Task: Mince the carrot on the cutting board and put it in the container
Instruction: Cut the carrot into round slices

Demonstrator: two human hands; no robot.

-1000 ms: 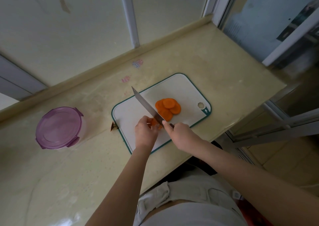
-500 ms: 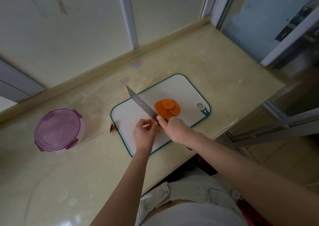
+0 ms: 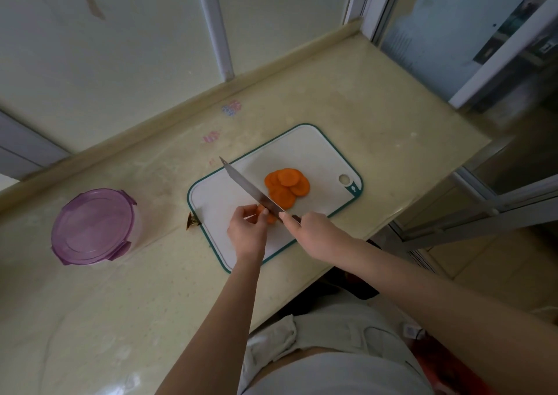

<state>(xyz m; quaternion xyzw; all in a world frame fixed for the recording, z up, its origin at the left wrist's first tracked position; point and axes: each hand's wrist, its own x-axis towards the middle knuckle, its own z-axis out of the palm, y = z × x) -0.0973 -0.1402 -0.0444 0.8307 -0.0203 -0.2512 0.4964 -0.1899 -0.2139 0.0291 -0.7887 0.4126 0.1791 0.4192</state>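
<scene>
Left hand pinched the carrot stub near the board's front edge, right hand gripped the knife against it; with so short a stub, a slip could cut me.

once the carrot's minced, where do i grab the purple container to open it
Take the container by the clip tabs on its purple lid, first the two facing the cutting board. Come from above: it stands upright, lid flat and shut, and the tabs stick out past the round rim.
</scene>
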